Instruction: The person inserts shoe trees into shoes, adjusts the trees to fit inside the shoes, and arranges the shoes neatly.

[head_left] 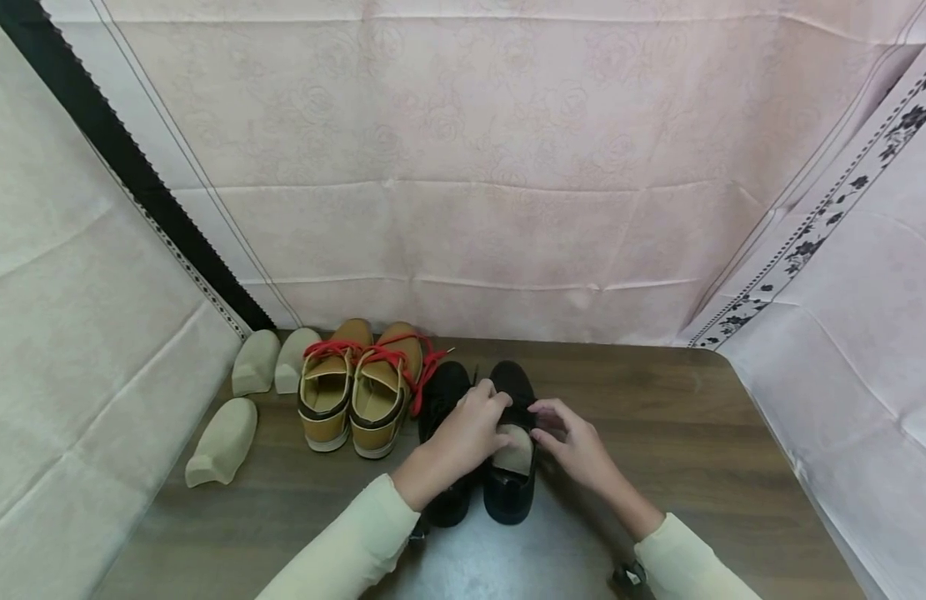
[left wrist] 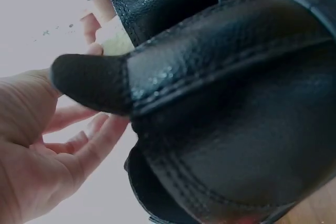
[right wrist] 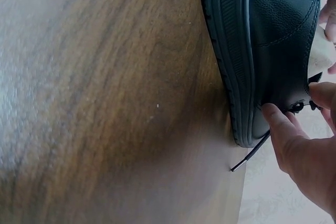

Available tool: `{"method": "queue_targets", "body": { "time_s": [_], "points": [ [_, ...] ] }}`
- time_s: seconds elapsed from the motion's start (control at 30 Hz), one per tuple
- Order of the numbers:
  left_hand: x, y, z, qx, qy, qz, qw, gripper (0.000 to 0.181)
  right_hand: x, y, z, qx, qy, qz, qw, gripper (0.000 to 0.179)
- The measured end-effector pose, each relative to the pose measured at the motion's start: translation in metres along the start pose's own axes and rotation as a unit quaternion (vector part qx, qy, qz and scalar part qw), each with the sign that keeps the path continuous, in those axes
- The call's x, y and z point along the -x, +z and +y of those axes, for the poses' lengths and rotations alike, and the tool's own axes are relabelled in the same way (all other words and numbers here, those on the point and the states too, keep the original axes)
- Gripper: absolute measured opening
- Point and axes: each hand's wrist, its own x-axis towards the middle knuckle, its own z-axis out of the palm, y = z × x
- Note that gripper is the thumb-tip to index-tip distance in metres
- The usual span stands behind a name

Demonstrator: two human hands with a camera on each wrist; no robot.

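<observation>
A pair of black lace-up shoes stands side by side in the head view, toes towards the back. Inside the opening of the right black shoe (head_left: 508,500) sits a cream-coloured shoe insert (head_left: 515,454). My left hand (head_left: 466,429) reaches over the left black shoe (head_left: 447,508) and holds the inner edge of the right shoe near its laces. From the other side my right hand (head_left: 575,442) pinches the outer edge; in the right wrist view its thumb is at the opening and a finger presses the leather. The left fingertips are partly hidden behind leather in the left wrist view.
Left of the black shoes stand tan shoes (head_left: 326,429) with red laces (head_left: 387,354). Three more cream inserts (head_left: 222,442) lie at the far left. Patterned cloth (head_left: 470,233) walls off the back and sides of the wooden surface (head_left: 658,392).
</observation>
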Motion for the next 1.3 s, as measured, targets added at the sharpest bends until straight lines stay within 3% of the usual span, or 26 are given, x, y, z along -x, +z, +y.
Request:
{"method": "queue_targets", "body": {
  "time_s": [0.23, 0.63, 0.93, 1.3],
  "points": [
    [-0.003, 0.003, -0.002, 0.000, -0.016, -0.019, 0.9997, 0.049, -0.001, 0.001, 0.002, -0.003, 0.008, -0.005, 1.0000, 0.036],
    [-0.005, 0.003, -0.005, 0.012, -0.010, -0.045, 0.9989, 0.041, -0.001, 0.001, 0.000, -0.004, 0.015, -0.006, 0.9999, 0.036],
    [-0.005, 0.010, -0.005, -0.033, 0.020, -0.011, 0.9992, 0.039, -0.001, 0.002, 0.004, 0.001, -0.002, 0.007, 1.0000, 0.034],
    [-0.008, 0.014, -0.006, -0.049, 0.013, -0.010, 0.9986, 0.039, 0.001, 0.006, 0.002, -0.001, 0.009, 0.027, 0.9996, 0.035]
  ]
}}
